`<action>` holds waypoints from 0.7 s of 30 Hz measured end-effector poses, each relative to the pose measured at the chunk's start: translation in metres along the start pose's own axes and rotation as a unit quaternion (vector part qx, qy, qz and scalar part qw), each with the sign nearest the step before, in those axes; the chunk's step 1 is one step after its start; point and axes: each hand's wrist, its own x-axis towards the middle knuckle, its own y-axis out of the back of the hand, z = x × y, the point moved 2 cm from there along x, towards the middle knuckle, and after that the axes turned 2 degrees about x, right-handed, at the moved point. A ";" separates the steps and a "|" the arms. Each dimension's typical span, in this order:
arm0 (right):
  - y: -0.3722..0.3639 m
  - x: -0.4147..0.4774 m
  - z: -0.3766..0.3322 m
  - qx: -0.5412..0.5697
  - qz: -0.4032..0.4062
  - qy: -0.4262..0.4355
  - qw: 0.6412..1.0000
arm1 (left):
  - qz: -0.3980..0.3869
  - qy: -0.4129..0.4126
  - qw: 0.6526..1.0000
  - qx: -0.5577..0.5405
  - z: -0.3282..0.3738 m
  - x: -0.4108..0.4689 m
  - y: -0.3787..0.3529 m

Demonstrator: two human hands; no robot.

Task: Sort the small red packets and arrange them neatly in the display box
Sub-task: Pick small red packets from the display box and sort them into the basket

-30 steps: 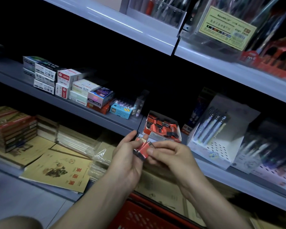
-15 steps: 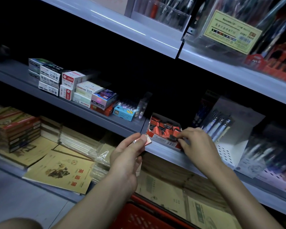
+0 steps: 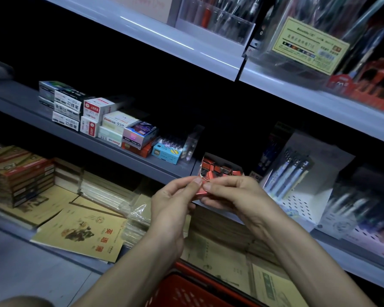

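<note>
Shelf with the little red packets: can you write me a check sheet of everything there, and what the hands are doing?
Surface: grey shelf, dimly lit.
Job's things: display box on the shelf, red packets jumbled inside; held packet in front of it.
Clutter: stationery boxes stacked to the left; pen stand to the right.
Hands: left hand and right hand both pinch the held packet.
Cables: nothing seen.
Surroundings: exercise books on the lower shelf; red basket below.

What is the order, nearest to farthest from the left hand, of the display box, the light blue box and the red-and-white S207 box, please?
1. Display box, just behind the fingertips of the left hand.
2. Light blue box, up-left on the shelf.
3. Red-and-white S207 box, farther left along it.
</note>
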 end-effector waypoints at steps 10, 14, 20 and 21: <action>0.023 0.037 -0.036 -0.504 0.243 0.328 0.761 | -0.015 0.022 0.999 0.025 0.006 0.001 0.007; 0.021 0.053 -0.014 -0.683 0.108 0.232 0.684 | -0.015 0.042 0.999 0.028 0.006 0.000 0.008; 0.021 0.027 -0.008 -0.685 0.081 0.236 0.685 | -0.049 0.018 0.993 0.104 0.004 -0.006 0.008; 0.023 0.020 -0.007 -0.670 0.089 0.244 0.696 | -0.058 0.003 0.989 0.135 0.003 -0.007 0.008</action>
